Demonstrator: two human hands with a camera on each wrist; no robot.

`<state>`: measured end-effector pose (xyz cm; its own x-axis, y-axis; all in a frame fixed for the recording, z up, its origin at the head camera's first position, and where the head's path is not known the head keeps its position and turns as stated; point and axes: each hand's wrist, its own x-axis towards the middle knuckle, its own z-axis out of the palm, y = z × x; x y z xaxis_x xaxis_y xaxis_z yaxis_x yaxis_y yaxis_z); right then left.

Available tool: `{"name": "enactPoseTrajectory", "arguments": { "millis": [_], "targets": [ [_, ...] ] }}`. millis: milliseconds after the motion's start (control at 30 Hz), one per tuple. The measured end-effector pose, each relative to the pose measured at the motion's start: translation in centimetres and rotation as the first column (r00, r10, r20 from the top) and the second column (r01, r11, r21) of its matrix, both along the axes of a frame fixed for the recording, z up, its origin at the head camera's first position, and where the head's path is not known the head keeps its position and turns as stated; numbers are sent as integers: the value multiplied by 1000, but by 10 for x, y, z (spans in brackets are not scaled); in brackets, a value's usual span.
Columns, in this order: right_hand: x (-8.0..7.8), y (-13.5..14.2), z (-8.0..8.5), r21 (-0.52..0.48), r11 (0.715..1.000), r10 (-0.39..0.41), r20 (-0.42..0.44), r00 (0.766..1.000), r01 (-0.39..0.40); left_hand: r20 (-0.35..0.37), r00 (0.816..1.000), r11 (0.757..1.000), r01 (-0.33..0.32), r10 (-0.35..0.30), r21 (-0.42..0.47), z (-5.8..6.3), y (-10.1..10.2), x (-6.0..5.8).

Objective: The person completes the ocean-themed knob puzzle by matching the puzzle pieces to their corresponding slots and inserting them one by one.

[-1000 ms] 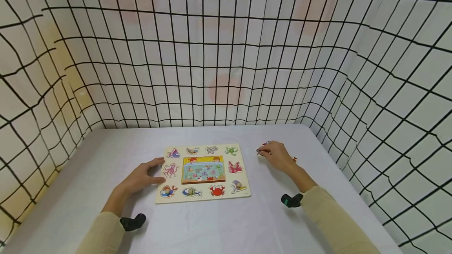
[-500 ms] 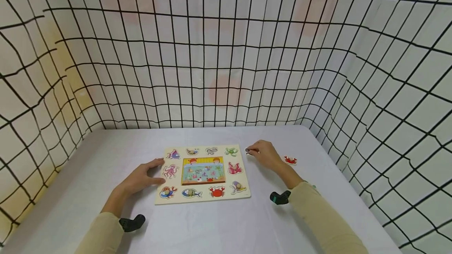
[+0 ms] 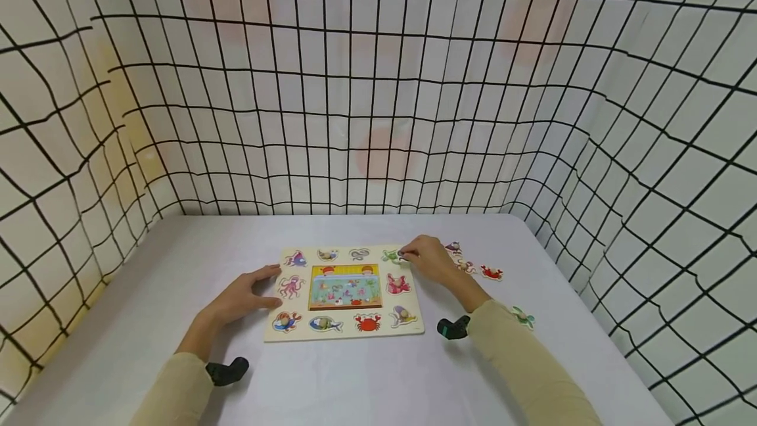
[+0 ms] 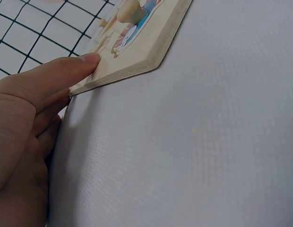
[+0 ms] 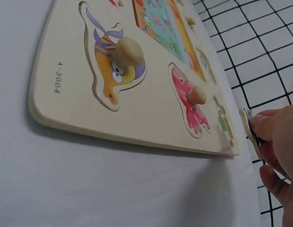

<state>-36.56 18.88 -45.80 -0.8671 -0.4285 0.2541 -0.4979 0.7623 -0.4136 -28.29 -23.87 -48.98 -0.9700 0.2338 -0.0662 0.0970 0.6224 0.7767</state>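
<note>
A wooden peg puzzle board [image 3: 347,329] with sea animals round a fish-tank picture lies on the table. My left hand [image 3: 244,294] touches its left edge; in the left wrist view the thumb [image 4: 73,67] rests on the board's edge. My right hand [image 3: 433,260] pinches a small, dark-topped puzzle piece [image 3: 401,254] over the board's top right corner, by the green turtle slot [image 3: 389,256]. From the right wrist view the held piece [image 5: 248,124] shows edge-on, its picture hidden. A knobbed striped fish [image 5: 106,71] and a knobbed pink piece [image 5: 184,101] sit in their slots.
Right of the board lie loose pieces: a red crab [image 3: 491,273], a green turtle [image 3: 524,318], a purplish piece [image 3: 453,248] and another piece [image 3: 466,266]. A black wire grid [image 3: 378,150] stands behind the table and along its sides.
My right hand has carried the pinched piece leftward from among the loose pieces to the board's top right corner. Loose pieces have come into view behind it. My left hand stays at the board's edge.
</note>
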Motion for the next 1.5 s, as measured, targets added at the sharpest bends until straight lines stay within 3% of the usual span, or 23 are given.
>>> {"name": "enactPoseTrajectory", "arguments": {
  "millis": [400,900,1500],
  "targets": [
    [-8,-34,-2,6,1000,-18,20,1000,17,-13,1000,1000,-9,9,-1,2,3,0],
    [-8,-74,-19,-2,999,45,71,996,-45,-3,1000,1000,-22,22,2,-6,3,9],
    [-13,-103,-22,7,1000,8,90,996,-9,-32,999,1000,-22,22,-9,-3,4,4]
  ]
}}
